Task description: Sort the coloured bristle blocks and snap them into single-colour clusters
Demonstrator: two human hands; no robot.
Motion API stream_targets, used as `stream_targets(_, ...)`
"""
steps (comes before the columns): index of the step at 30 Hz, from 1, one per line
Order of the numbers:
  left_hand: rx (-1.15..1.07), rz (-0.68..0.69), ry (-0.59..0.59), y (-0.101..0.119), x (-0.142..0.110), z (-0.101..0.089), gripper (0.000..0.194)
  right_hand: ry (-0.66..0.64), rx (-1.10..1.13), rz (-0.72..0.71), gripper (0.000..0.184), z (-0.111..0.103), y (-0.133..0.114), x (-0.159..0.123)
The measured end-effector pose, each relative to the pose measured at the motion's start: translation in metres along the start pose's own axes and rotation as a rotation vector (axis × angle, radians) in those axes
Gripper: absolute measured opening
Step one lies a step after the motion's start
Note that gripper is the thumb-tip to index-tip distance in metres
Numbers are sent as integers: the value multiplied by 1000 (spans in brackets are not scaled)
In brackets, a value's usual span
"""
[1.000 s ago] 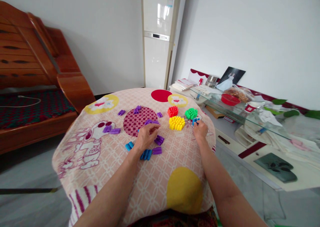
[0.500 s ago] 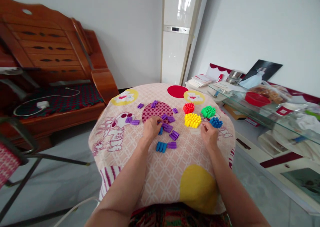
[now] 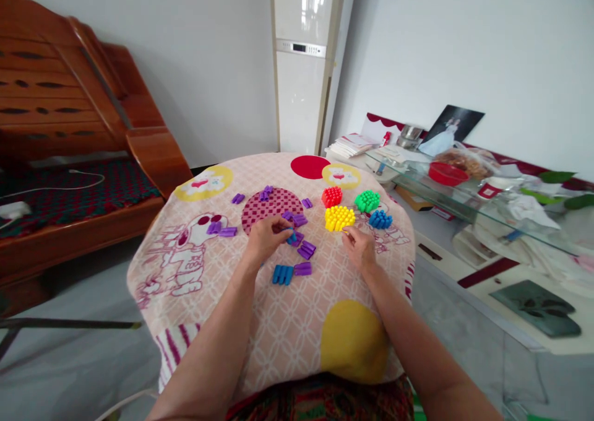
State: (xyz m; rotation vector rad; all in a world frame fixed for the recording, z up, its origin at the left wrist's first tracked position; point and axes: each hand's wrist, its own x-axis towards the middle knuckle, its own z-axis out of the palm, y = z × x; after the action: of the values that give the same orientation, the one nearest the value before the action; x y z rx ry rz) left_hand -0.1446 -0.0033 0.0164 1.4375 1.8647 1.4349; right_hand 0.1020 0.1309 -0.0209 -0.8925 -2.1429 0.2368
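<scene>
Four bright clusters (image 3: 340,218) (one yellow)

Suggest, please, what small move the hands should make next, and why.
Probably bring the blue piece, which the left hand appears to pinch, toward the right hand: the blue cluster stands on that side, and the nearby red cluster, green cluster and yellow cluster are each a single colour.
</scene>
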Motion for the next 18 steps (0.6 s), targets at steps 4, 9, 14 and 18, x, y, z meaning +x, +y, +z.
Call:
stream_targets(4,-289,36,-30,13,-2,29,34,-91,78,-177,35,0,-18,-4)
stream_targets(9,-220,110,-161,24,-6,59,23,-163,108,-272,34,5,-32,-8)
stream_targets(14,-204,99,-145,18,-6,62,26,-40,116,-84,38,-3,-26,-3)
stream_targets(18,-163,81,-81,12,-5,55,27,259,-2,230,43,-22,1,6)
